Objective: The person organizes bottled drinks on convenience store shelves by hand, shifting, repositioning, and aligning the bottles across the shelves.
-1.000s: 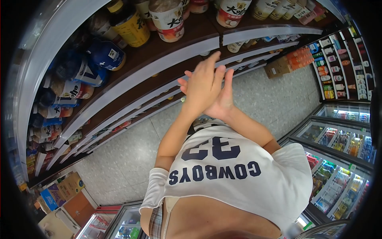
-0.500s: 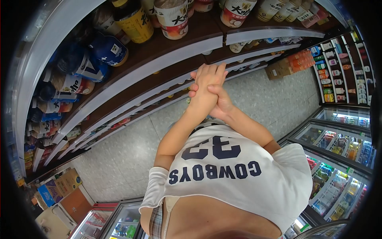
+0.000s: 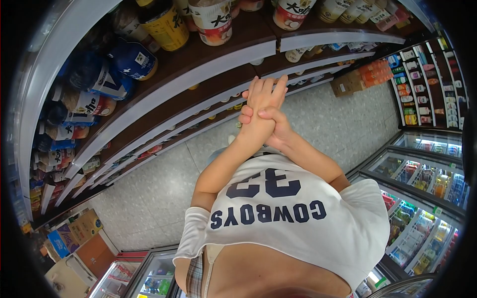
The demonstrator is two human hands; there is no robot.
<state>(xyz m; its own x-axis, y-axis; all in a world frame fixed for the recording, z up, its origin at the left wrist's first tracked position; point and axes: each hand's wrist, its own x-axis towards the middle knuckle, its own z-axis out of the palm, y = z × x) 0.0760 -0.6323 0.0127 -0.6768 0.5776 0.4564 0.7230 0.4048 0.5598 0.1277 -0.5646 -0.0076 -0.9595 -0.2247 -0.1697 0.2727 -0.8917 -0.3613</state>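
Note:
My left hand is held out in front of my body near the shelf, its fingers stretched and slightly apart, holding nothing. Around its wrist my right hand is wrapped, thumb on top and fingertips showing on the left side. Part of the right palm is hidden beneath the left forearm. Both hands are apart from the shelf goods. Beyond them stands the brown shelf with pale front edges. On its top level are a white and red bottle, a yellow-labelled bottle and a blue-labelled bottle.
Grey tiled floor runs along the aisle. Cardboard boxes stand at the shelf's far end, near another stocked rack. Glass-door coolers line the right side. More boxes are at lower left.
My clasped hands shift very slightly, with the left fingers a little more spread. The shelf moves slightly up and left in view. The right hand keeps its hold on the left wrist.

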